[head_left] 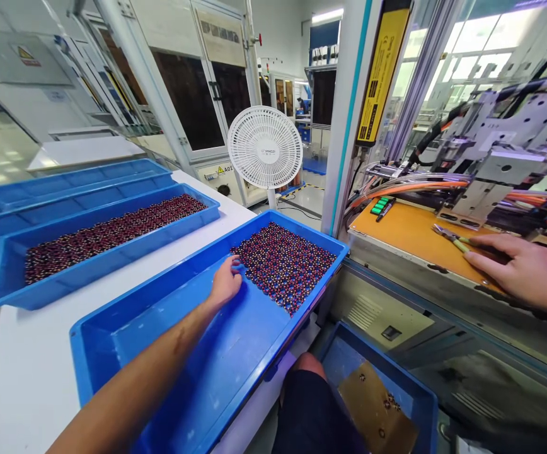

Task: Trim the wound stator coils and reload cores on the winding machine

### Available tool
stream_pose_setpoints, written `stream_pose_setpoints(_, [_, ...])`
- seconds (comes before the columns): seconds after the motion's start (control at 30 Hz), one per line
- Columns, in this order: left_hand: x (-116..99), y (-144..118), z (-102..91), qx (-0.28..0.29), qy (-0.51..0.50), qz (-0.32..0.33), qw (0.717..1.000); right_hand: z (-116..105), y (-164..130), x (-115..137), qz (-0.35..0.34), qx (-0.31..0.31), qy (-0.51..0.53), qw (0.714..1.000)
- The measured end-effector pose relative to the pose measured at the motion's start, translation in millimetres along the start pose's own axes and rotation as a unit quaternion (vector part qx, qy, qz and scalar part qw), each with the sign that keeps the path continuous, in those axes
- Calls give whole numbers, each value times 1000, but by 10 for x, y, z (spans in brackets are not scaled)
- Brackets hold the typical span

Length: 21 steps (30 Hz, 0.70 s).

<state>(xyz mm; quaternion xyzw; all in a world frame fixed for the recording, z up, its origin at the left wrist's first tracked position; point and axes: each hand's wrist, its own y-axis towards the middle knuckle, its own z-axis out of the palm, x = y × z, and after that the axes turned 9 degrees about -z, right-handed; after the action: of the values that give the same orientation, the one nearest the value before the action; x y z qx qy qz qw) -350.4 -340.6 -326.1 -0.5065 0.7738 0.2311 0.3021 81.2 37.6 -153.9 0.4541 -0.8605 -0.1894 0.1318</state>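
My left hand [226, 282] is inside the large blue tray [160, 296], its fingers curled at the near edge of a bed of small metal ring parts [287, 261]. Whether a ring is between those fingers I cannot make out. On the right, my right hand [523, 268] has its thumb and fingers around the handles of a pair of pliers [452, 236] with green grips. The pliers' jaws point away over the orange-yellow machine top [406, 233].
A second blue tray of similar rings [113, 236] and another blue tray [75, 183] stand left on the white table [23, 353]. A white fan [264, 148] is behind. Machinery [491, 157] rises at right. Below, a blue bin [425, 403] holds cardboard and several loose rings.
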Motion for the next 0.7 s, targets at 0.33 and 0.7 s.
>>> stream_pose_setpoints(0.33, [138,253,-100,-32,66,97,993,-6,-4,21,0,-2,-4,1000])
stream_pose_setpoints(0.7, [137,278,-77,-44,136,125,982,4,-7,15,-3,-3,-1,1000])
